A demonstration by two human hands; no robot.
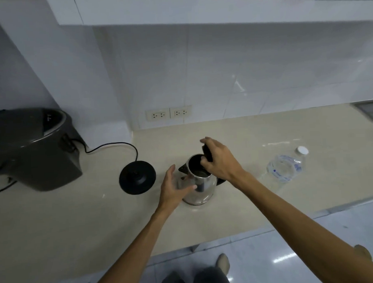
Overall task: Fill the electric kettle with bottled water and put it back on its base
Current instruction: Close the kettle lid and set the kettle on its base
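A steel electric kettle (201,188) stands on the beige counter (78,219), off its base, with its mouth open. My right hand (221,160) grips the black lid (207,152), holding it tilted up above the kettle's rim. My left hand (175,187) rests against the kettle's left side, fingers spread. The round black base (137,177) lies on the counter to the left of the kettle, its cord running back to the left. A clear water bottle (287,166) with a white cap stands to the right of the kettle.
A large dark grey appliance (33,146) sits at the far left of the counter. Wall sockets (168,114) are on the tiled back wall. White cabinets hang overhead. The counter's front edge runs diagonally, with glossy floor and my shoes below.
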